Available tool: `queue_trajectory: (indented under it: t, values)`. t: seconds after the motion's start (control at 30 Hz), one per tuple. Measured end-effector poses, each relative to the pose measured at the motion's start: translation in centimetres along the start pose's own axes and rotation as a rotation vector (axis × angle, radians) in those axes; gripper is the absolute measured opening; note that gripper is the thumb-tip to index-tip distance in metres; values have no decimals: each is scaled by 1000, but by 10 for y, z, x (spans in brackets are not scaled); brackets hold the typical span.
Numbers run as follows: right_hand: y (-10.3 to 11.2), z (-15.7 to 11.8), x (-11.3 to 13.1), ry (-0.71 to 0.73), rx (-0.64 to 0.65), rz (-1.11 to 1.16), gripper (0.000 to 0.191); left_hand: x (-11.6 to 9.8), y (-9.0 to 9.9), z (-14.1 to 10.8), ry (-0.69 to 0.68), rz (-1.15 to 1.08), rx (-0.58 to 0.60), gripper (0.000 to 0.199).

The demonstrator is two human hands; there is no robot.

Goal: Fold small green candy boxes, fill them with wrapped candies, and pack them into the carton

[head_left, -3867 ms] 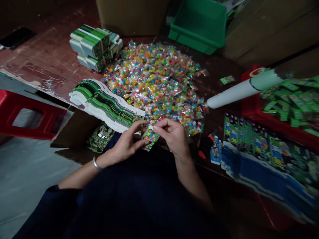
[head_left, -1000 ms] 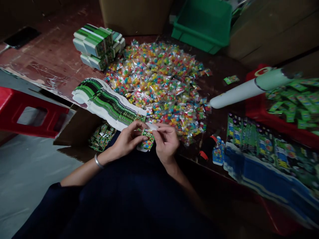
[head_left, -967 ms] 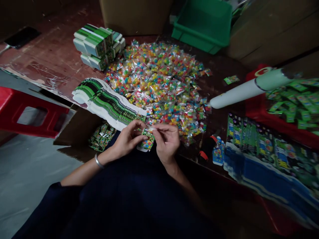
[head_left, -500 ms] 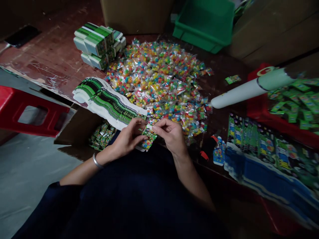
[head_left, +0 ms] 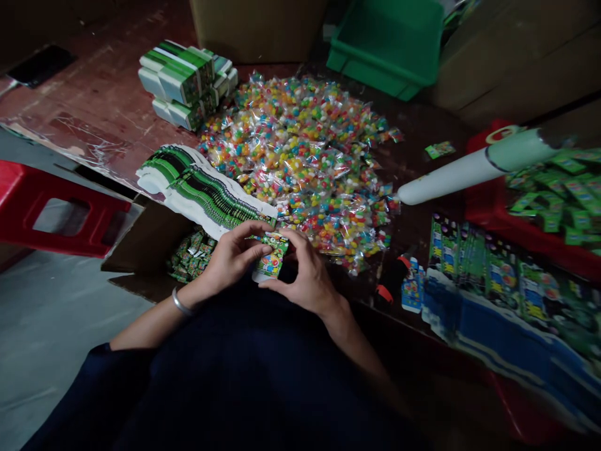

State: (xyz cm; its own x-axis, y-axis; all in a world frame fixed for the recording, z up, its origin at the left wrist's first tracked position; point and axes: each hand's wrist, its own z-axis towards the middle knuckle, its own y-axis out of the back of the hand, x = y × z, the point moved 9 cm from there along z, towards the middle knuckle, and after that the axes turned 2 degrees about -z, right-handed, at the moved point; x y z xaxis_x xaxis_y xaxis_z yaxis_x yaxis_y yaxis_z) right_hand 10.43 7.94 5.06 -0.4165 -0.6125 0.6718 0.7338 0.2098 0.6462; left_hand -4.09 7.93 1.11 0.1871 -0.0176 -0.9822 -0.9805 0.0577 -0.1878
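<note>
A small green printed candy box (head_left: 270, 258) is held between both hands at the table's near edge. My left hand (head_left: 233, 255) pinches its left side, thumb on the printed face. Around its right side curves my right hand (head_left: 310, 275), fingers at the top and thumb at the white lower end. Just beyond lies a fanned row of flat green-and-white cartons (head_left: 201, 191). A large heap of clear bags of colourful candies (head_left: 300, 156) spreads over the table behind the hands. An open cardboard box (head_left: 136, 250) with small green packets (head_left: 190, 257) stands below my left wrist.
Bundled cartons (head_left: 178, 78) are stacked at the back left, a green bin (head_left: 385, 56) at the back. A white tube (head_left: 451, 175) juts in at right, near a red crate (head_left: 483, 194) of green packets. Flat blue cartons (head_left: 493, 319) lie front right; a red stool (head_left: 28, 200) stands left.
The box has turned more upright and shifted slightly left. My right hand has moved from pinching its upper corner to spanning its right side, thumb now at the lower end.
</note>
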Motion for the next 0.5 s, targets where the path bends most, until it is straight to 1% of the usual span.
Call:
queue_trajectory:
  t: [0.03, 0.07, 0.13, 0.2, 0.27, 0.3, 0.33, 0.37, 0.4, 0.43, 0.47, 0.5]
  values:
    - [-5, -3, 2, -1, 9, -44, 90, 2, 1, 0, 15, -13, -8, 31]
    - [-9, -6, 3, -5, 7, -77, 93, 4, 2, 0, 32, -19, -8, 31]
    - [-14, -8, 5, -11, 12, -102, 93, 6, 4, 0, 76, -1, 17, 33]
    - [-18, -8, 6, 1, 85, -79, 96, 8, 5, 0, 132, 74, 85, 34]
    - [-15, -9, 2, 9, 185, -44, 102, 8, 12, 1, 172, 173, 130, 35]
    - [-7, -9, -5, -7, 183, -54, 101, 6, 19, 2, 178, 195, 118, 36]
    - [6, -10, -14, -33, 146, -91, 96, 4, 27, 3, 179, 185, 85, 38]
    - [24, -11, -25, -83, 51, -171, 81, 2, 36, 4, 179, 145, 39, 41]
    - [43, -14, -36, -134, -59, -281, 60, 1, 44, 5, 179, 84, -13, 45]
    - [56, -18, -46, -165, -112, -392, 41, 1, 50, 5, 183, 18, -56, 50]
    - [62, -21, -53, -182, -121, -487, 28, 1, 54, 6, 188, -38, -88, 54]
    - [64, -23, -60, -186, -102, -563, 20, 2, 55, 6, 196, -78, -106, 56]
